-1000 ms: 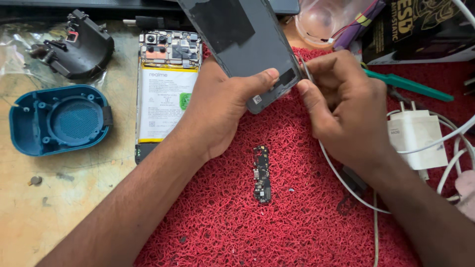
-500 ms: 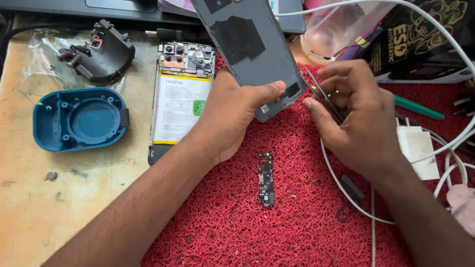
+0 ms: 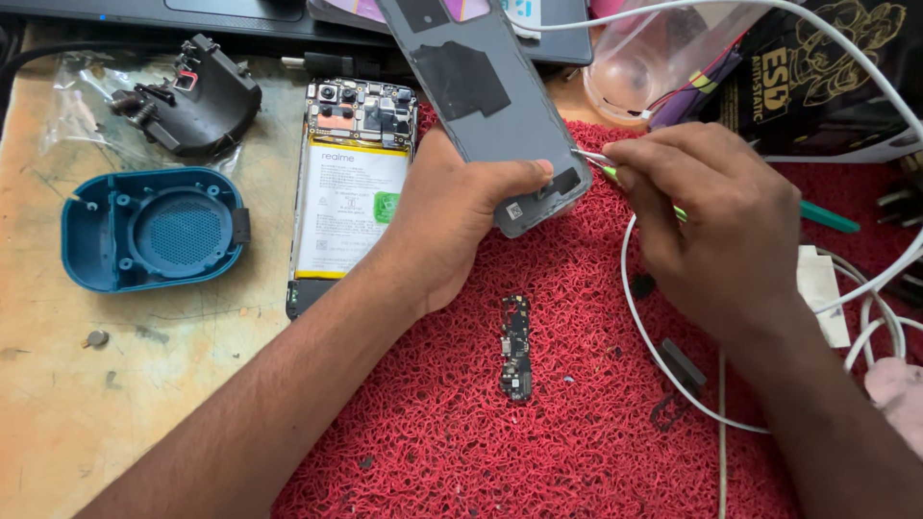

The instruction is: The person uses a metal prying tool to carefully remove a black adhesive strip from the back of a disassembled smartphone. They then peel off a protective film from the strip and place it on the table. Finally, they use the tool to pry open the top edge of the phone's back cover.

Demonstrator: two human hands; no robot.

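At the far left a blue oval plastic speaker shell (image 3: 149,229) lies open on the worn tan worktop (image 3: 58,413), with a black round plastic housing (image 3: 197,96) behind it on a clear plastic bag. Next comes an opened smartphone body (image 3: 351,192), its back already off, circuit boards bare at the top and a white rectangular battery label with a small green patch below. On the red looped mat (image 3: 577,404) a small black charging-port board (image 3: 516,348) lies detached, so the stripping-down looks well advanced. The left hand (image 3: 452,221) grips the grey plastic phone back cover (image 3: 486,106) by its lower edge, tilted, inner side up with black patches and a small white sticker. The right hand (image 3: 716,231) pinches slim metal tweezers (image 3: 588,157), tip touching the cover's lower corner; the work there looks unfinished. At top right a black anti-static package (image 3: 827,67) with gold print leans behind white cables (image 3: 673,356).
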